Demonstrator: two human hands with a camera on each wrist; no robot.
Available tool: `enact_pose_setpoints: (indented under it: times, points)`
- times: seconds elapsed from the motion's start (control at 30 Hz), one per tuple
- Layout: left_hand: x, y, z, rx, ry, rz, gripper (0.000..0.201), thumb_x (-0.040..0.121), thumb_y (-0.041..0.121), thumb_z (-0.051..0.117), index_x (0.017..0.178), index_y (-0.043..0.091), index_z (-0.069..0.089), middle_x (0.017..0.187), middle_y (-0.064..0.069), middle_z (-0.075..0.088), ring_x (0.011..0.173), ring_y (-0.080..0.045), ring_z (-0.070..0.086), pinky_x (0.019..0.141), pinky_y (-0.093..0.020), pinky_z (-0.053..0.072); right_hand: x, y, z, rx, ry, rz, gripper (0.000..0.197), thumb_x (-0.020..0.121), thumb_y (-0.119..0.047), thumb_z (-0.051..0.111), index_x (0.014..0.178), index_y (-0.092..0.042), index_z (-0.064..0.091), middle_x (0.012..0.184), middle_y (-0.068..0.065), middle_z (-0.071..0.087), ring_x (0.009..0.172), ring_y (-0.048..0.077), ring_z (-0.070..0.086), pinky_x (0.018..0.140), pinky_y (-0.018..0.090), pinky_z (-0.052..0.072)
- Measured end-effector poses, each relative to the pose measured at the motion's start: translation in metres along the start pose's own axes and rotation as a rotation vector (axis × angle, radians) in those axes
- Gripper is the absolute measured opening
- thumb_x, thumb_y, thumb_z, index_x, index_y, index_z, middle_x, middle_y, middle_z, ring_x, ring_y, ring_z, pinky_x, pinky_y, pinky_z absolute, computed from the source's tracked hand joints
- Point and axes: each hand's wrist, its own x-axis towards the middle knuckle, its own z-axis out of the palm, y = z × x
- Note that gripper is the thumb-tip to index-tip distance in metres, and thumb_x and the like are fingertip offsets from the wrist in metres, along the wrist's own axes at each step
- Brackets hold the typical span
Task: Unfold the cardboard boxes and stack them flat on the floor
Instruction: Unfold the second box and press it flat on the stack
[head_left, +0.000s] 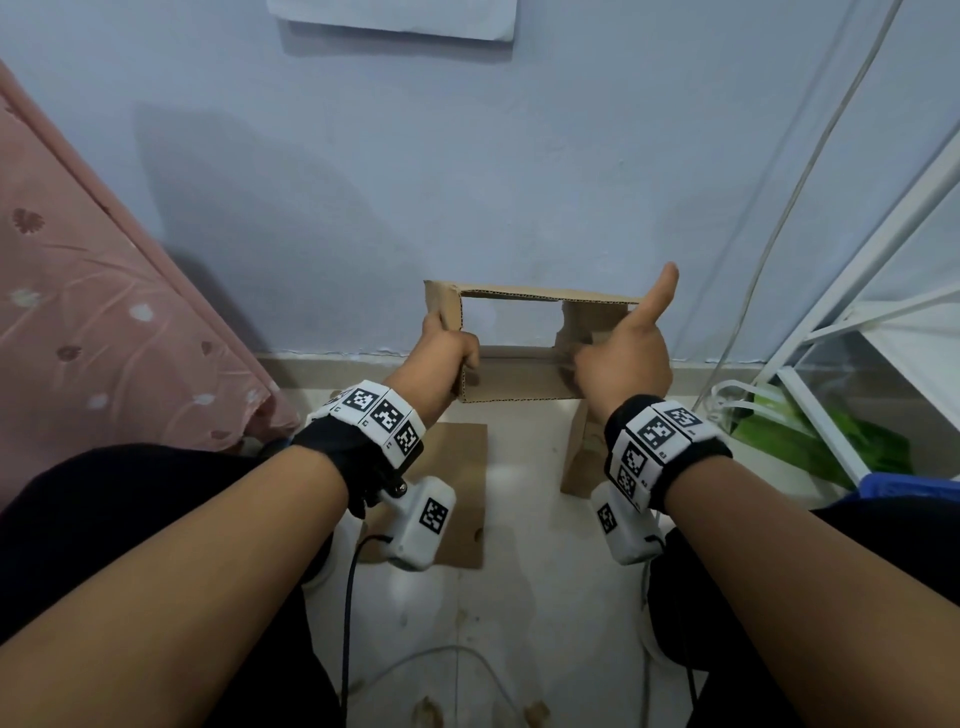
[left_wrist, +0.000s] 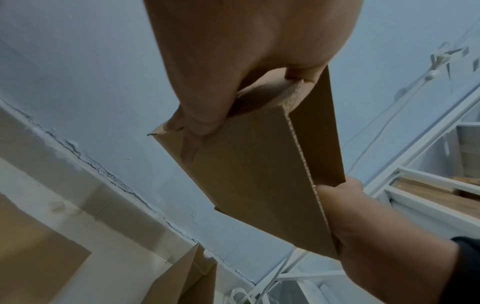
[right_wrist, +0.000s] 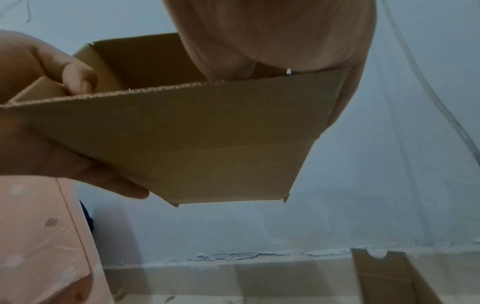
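Note:
A brown cardboard box (head_left: 514, 382), open at both ends like a tube, is held in the air in front of the blue wall. My left hand (head_left: 451, 349) grips its left side panel, thumb outside and fingers curled round the edge (left_wrist: 205, 115). My right hand (head_left: 621, 356) holds the right side, fingers tucked inside the box and thumb sticking straight up. In the right wrist view the box (right_wrist: 194, 133) shows its near wall and hollow inside. A flattened cardboard sheet (head_left: 462, 467) lies on the floor below my left wrist.
Another cardboard box (head_left: 577, 457) stands on the floor under my right wrist. A pink flowered bedsheet (head_left: 78, 312) hangs at the left. A white metal rack (head_left: 857, 322), a green bag (head_left: 810, 436) and white cables (head_left: 779, 208) crowd the right.

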Motion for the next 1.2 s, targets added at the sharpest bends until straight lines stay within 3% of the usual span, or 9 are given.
enact_pose_setpoints:
  times: [0.17, 0.23, 0.3, 0.37, 0.53, 0.73, 0.93, 1.1, 1.2]
  points:
    - [0.000, -0.003, 0.000, -0.005, 0.032, 0.018, 0.095, 0.053, 0.011, 0.044, 0.147, 0.002, 0.035, 0.080, -0.013, 0.035, 0.052, -0.017, 0.039, 0.067, -0.033, 0.038, 0.002, 0.001, 0.001, -0.028, 0.009, -0.009, 0.107, 0.089, -0.034, 0.065, 0.150, -0.037, -0.023, 0.090, -0.002, 0.065, 0.069, 0.021, 0.063, 0.065, 0.036, 0.054]
    - [-0.001, -0.002, -0.001, -0.046, 0.037, 0.009, 0.066, 0.059, 0.012, 0.046, 0.123, -0.003, 0.050, 0.074, -0.006, 0.035, 0.055, -0.019, 0.041, 0.058, -0.029, 0.036, 0.001, 0.000, 0.002, -0.030, 0.009, -0.006, 0.106, 0.089, -0.034, 0.063, 0.150, -0.038, -0.023, 0.088, -0.002, 0.064, 0.066, 0.021, 0.062, 0.064, 0.035, 0.053]
    - [0.000, 0.001, -0.002, -0.067, 0.059, 0.003, 0.011, 0.075, 0.008, 0.048, 0.085, 0.012, 0.050, 0.074, -0.005, 0.036, 0.060, -0.021, 0.043, 0.054, -0.026, 0.034, 0.001, -0.001, 0.003, -0.031, 0.007, -0.016, 0.105, 0.088, -0.035, 0.063, 0.150, -0.038, -0.022, 0.086, -0.001, 0.064, 0.066, 0.021, 0.061, 0.061, 0.033, 0.051]
    - [0.006, -0.001, -0.005, -0.041, 0.088, 0.009, 0.010, 0.078, 0.010, 0.048, 0.076, 0.017, 0.041, 0.075, -0.005, 0.037, 0.064, -0.021, 0.042, 0.051, -0.025, 0.030, 0.001, -0.002, 0.004, -0.019, -0.013, -0.020, 0.103, 0.090, -0.035, 0.061, 0.151, -0.036, -0.022, 0.084, -0.001, 0.064, 0.068, 0.023, 0.062, 0.062, 0.035, 0.052]
    - [0.017, 0.000, -0.016, -0.045, 0.214, 0.048, 0.003, 0.090, 0.010, 0.050, 0.087, 0.010, 0.051, 0.079, -0.006, 0.042, 0.063, -0.020, 0.041, 0.050, -0.025, 0.035, -0.006, -0.008, 0.000, -0.059, -0.118, -0.122, 0.089, 0.087, -0.012, 0.058, 0.157, -0.024, 0.005, 0.082, 0.002, 0.060, 0.071, 0.029, 0.061, 0.065, 0.040, 0.054]
    - [0.017, 0.011, -0.023, -0.456, 0.263, 0.088, 0.023, 0.099, 0.023, 0.048, 0.112, 0.011, 0.062, 0.105, -0.013, 0.064, 0.097, -0.030, 0.063, 0.076, -0.045, 0.061, -0.024, -0.014, -0.005, -0.186, -0.313, -0.452, 0.069, 0.076, 0.005, 0.052, 0.138, -0.024, 0.053, 0.095, 0.011, 0.070, 0.087, 0.036, 0.063, 0.073, 0.038, 0.051]
    - [0.008, 0.010, -0.015, -0.761, 0.182, 0.129, 0.054, 0.097, 0.049, 0.049, 0.137, 0.015, 0.059, 0.135, -0.014, 0.064, 0.125, -0.037, 0.059, 0.086, -0.070, 0.052, -0.044, -0.016, 0.005, -0.147, -0.433, -0.588, 0.077, 0.075, 0.007, 0.048, 0.147, -0.019, 0.048, 0.130, 0.010, 0.064, 0.110, 0.035, 0.061, 0.088, 0.044, 0.052]
    - [0.000, 0.015, -0.014, -0.606, 0.069, 0.179, 0.068, 0.093, 0.070, 0.047, 0.133, 0.017, 0.061, 0.123, -0.009, 0.072, 0.112, -0.028, 0.070, 0.085, -0.055, 0.060, -0.044, -0.018, 0.008, -0.253, -0.422, -0.611, 0.072, 0.076, 0.005, 0.051, 0.145, -0.017, 0.047, 0.113, 0.008, 0.066, 0.092, 0.035, 0.062, 0.074, 0.042, 0.052]
    - [-0.002, 0.012, -0.011, -0.346, 0.097, 0.203, 0.051, 0.091, 0.047, 0.070, 0.127, 0.012, 0.062, 0.110, -0.008, 0.076, 0.102, -0.027, 0.074, 0.082, -0.047, 0.062, -0.047, -0.013, 0.014, -0.375, -0.410, -0.688, 0.072, 0.075, 0.003, 0.052, 0.144, -0.013, 0.043, 0.114, 0.007, 0.062, 0.091, 0.034, 0.059, 0.067, 0.042, 0.052]
